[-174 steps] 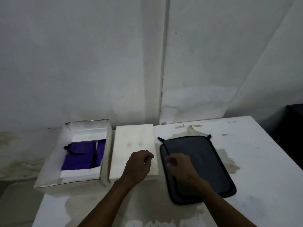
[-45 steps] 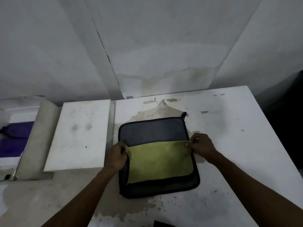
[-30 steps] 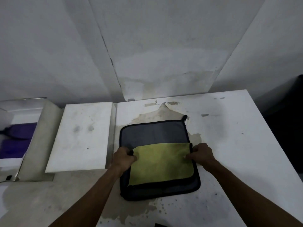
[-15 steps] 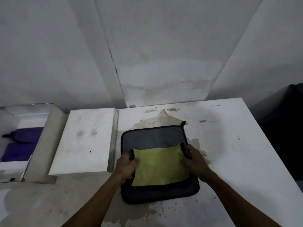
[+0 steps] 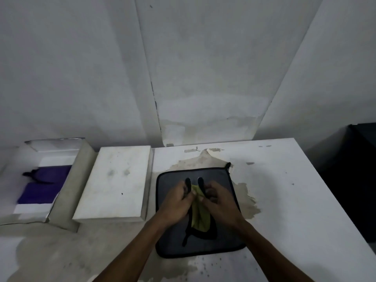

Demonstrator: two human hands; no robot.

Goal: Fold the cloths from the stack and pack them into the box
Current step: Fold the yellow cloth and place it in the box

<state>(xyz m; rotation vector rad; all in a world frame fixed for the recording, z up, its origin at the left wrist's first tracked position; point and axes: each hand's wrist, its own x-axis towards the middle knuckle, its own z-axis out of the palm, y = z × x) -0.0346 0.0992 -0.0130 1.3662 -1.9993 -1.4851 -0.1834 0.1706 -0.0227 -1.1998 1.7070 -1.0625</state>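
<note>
On the bench [image 5: 284, 180], left to right:
Box [image 5: 67, 192]: open, at the far left; folded purple cloths [image 5: 43, 187] lie inside on white lining.
Lid [image 5: 116, 180]: white, flat, just beside the box.
Stack [image 5: 203, 247]: grey, black-edged cloths lying flat.
Left hand [image 5: 177, 202]: fingers curled, pinching the yellow-green cloth [image 5: 200, 217].
Right hand [image 5: 218, 202]: gripping the same cloth, bunched above the stack, two black corner tips poking up.

Box [image 5: 40, 180] far left, lid [image 5: 116, 184] beside it, stack [image 5: 223, 237] right.
</note>
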